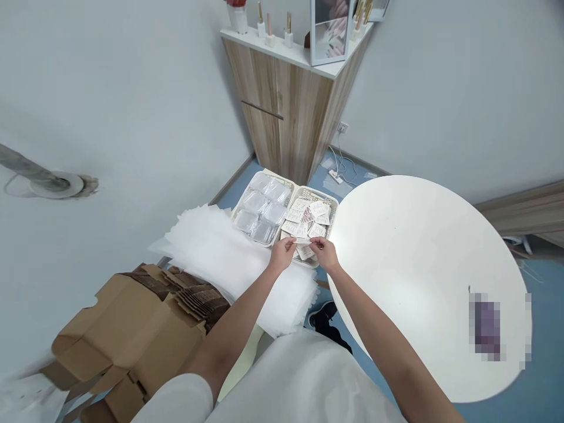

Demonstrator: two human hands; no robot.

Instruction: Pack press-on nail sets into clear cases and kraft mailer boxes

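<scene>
A small white packet [302, 240] is held between both hands, just above the near end of a pale tray [333, 203]. One end is pinched by the grip of the left hand [282, 254] and the other end by the grip of the right hand [324, 252], so both grips are clenched on the same piece. The tray below is filled with similar printed packets [308, 214], laid loosely over one another. A second tray [261, 175] is set touching it on the left and is packed with clear plastic pouches [262, 210]. A stack of white foam sheets [211, 247] is spread beside the trays, under the left forearm. Folded cardboard boxes [132, 335] are piled further left. A round white surface [418, 264] is seen to the right, and a wooden cabinet [282, 100] is placed behind the trays.
</scene>
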